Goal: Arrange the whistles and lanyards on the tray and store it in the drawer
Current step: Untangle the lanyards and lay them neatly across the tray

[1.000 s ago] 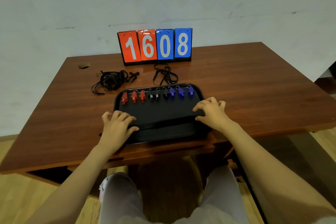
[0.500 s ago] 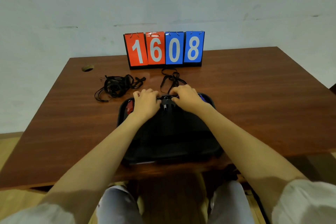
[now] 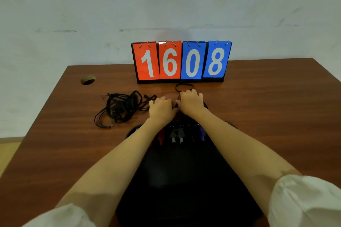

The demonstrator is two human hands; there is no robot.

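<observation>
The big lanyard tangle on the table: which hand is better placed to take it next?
Probably the left hand: it lies right beside the tangle, while the right hand is over the small lanyard.

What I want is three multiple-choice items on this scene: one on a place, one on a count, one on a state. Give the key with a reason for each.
1. The big lanyard tangle lies:
A. in the person's lap
B. on the table, to the left of the left hand
C. on the floor

2. Blue cards on the scoreboard:
A. one
B. two
C. four

3. The tray is:
A. shut in a drawer
B. turned upside down
C. on the table, with whistles in a row on it

Key:
1 B: the tangle rests on bare wood beside that hand.
2 B: the 0 and 8 cards are blue, the 1 and 6 red.
3 C: the tray sits on the tabletop under the forearms, with whistles along its far part.
</observation>
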